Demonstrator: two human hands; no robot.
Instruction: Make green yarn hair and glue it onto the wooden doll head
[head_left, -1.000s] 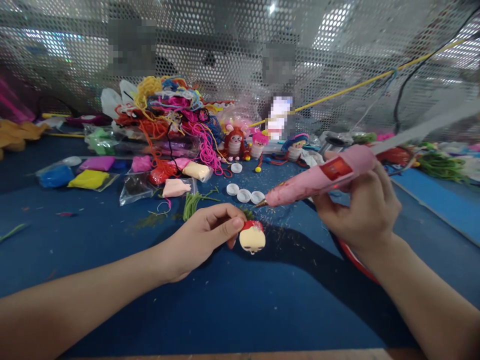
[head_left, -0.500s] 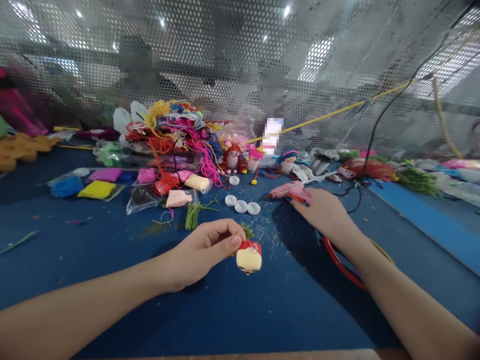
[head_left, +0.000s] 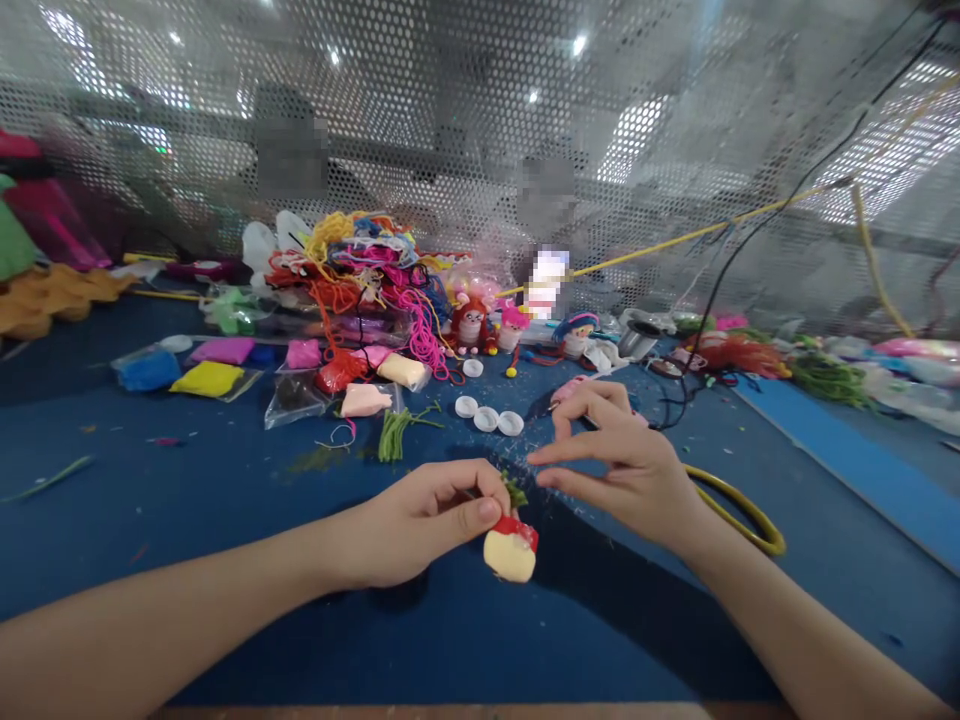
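Between the thumb and fingers of my left hand point(head_left: 442, 520) is a small doll head point(head_left: 510, 556), cream-coloured with a red band and a clear shiny blob on the red. My right hand point(head_left: 619, 465) hovers just right of it, fingers apart, holding nothing. Behind that hand lies a pink glue gun point(head_left: 568, 391), partly hidden by the fingers. A clump of short green yarn point(head_left: 516, 492) shows just beyond my left fingertips. Farther off, several white bottle caps point(head_left: 486, 419) lie beside a bundle of green yarn strands point(head_left: 394, 436).
Bags of coloured clay point(head_left: 210, 378) and a heap of yarn point(head_left: 360, 250) fill the back left. Small finished dolls point(head_left: 470, 322) stand at the back. A yellow ring-shaped handle point(head_left: 776, 535) lies right of my right forearm; a black cable point(head_left: 720, 285) hangs beyond.
My right hand has let go of the glue gun and moved left and nearer, towards the doll head. The left hand has tilted the head slightly and shifted it down in view.
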